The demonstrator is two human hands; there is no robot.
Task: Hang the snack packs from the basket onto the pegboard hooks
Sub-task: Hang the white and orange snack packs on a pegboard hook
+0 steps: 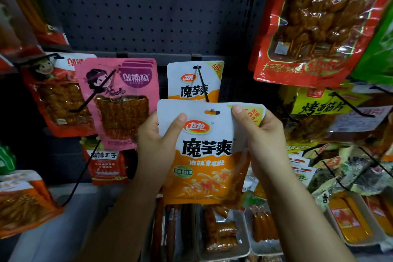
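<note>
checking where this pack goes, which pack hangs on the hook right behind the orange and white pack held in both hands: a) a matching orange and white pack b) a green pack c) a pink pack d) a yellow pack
a: a matching orange and white pack hangs on the black hook just above and behind the held pack, which the left hand and right hand grip by its top corners.
</note>
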